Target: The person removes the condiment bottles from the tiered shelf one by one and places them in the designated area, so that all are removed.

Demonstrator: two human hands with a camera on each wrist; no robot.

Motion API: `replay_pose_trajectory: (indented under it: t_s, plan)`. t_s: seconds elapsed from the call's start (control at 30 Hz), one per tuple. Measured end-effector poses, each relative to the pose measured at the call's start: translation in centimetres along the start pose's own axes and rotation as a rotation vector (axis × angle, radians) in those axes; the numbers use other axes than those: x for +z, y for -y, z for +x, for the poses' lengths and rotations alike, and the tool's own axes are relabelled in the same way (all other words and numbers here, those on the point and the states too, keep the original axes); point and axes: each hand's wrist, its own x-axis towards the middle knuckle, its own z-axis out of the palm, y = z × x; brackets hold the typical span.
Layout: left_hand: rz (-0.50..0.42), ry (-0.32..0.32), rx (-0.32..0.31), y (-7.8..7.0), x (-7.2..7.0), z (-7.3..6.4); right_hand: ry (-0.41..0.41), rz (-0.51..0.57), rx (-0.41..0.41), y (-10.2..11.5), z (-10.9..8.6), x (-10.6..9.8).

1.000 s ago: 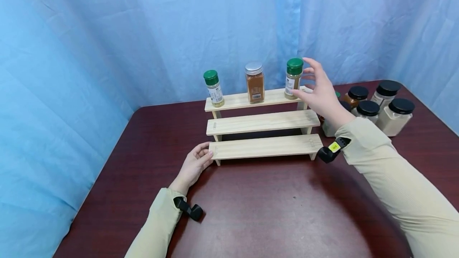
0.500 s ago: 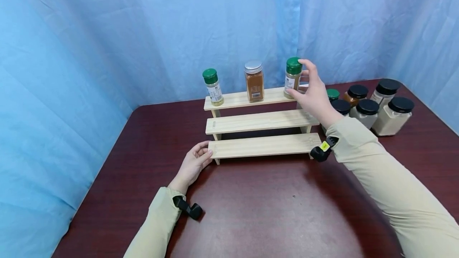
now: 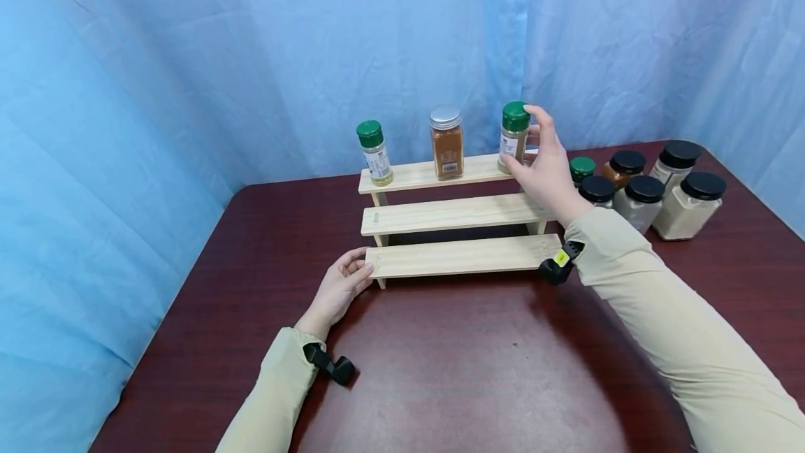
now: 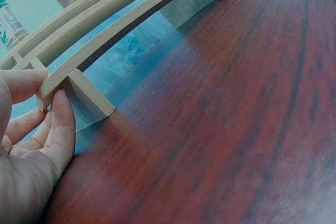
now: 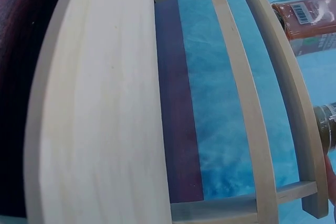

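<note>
We saw the right hand [image 3: 546,168] pinching a green-capped jar [image 3: 513,140] — 1 finger at its cap, thumb low on its side — the jar upright just left of the palm, on the top shelf [image 3: 411,177]. The left hand [image 3: 336,289] pinched the bottom shelf's left end [image 3: 388,263].

Right hand [image 3: 547,168]: shifted slightly leftward; forefinger brought against cap of right-end green-capped bottle [image 3: 512,142]. Green-lidded jar [image 3: 582,166]: more fully exposed.
</note>
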Motion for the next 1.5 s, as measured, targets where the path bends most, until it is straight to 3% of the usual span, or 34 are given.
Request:
replay_pose_trajectory:
  t_s: [0.37,0.57,1.03,1.5]
  plan:
    - [-0.001,0.004,0.002,0.1,0.0,0.0,0.002,-0.009,-0.049,0.4,-0.7,-0.2]
    - [0.016,-0.001,-0.003,0.1,-0.1,0.0,0.019,0.017,-0.033,0.8,-1.7,-0.3]
    - [0.013,0.005,0.001,0.1,-0.1,0.0,0.02,0.065,-0.085,0.5,-5.4,-0.7]
    - [-0.006,0.008,0.004,0.1,0.0,0.0,0.029,0.103,-0.13,0.7,-8.2,-2.9]
